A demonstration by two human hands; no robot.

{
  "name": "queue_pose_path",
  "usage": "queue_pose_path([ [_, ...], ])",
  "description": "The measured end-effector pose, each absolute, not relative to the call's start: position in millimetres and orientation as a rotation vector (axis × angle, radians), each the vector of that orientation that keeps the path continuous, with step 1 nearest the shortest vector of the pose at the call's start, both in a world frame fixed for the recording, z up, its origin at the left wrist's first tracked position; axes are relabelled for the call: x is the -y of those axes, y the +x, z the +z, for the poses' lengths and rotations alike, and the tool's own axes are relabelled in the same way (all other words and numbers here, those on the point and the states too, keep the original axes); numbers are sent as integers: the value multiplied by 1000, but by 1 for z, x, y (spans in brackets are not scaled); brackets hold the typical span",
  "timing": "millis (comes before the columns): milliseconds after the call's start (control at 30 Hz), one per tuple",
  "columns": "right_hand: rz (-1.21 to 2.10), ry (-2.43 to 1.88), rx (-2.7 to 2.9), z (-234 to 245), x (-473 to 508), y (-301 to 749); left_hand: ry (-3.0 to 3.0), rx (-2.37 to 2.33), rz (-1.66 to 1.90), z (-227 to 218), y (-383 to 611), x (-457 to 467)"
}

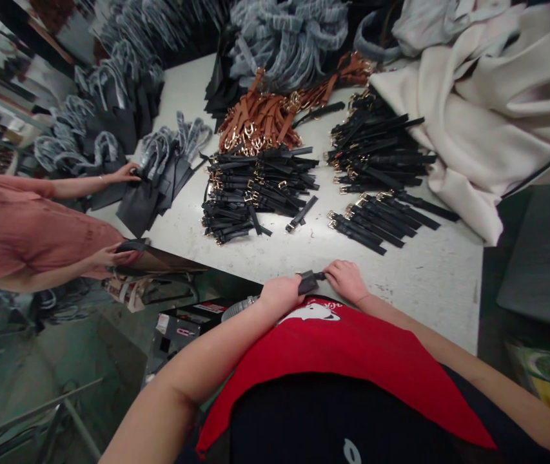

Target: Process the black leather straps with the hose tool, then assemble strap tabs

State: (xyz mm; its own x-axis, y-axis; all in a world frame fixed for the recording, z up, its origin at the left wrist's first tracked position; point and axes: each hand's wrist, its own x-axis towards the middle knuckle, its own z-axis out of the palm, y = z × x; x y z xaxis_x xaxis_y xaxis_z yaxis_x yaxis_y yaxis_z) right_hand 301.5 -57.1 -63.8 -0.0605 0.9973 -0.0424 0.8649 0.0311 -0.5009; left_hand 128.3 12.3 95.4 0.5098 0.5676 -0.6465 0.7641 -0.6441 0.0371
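Note:
Close to my body at the near edge of the white table [424,270], both my hands hold one short black leather strap [309,281]. My left hand [280,295] is closed round its left end. My right hand [347,280] pinches its right end with curled fingers. Beyond them lie piles of black straps with gold buckles [255,190], a second black pile [381,151] and a row of black straps [376,219] nearest my right hand.
Brown straps [260,119] lie behind the black piles. A cream cloth [478,109] covers the right side of the table. On the left another person in a pink top [18,225] handles black bags [142,200]. Wrapped bag handles [289,35] crowd the back.

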Motion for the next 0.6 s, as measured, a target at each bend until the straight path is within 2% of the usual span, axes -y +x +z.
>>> queue_pose_path([
  [267,549,-1907,1980,-64,58,301,2446,-1097,-902,94,137,-12],
  [600,539,-1897,1969,-66,58,300,2342,-1296,-893,98,95,-23],
])
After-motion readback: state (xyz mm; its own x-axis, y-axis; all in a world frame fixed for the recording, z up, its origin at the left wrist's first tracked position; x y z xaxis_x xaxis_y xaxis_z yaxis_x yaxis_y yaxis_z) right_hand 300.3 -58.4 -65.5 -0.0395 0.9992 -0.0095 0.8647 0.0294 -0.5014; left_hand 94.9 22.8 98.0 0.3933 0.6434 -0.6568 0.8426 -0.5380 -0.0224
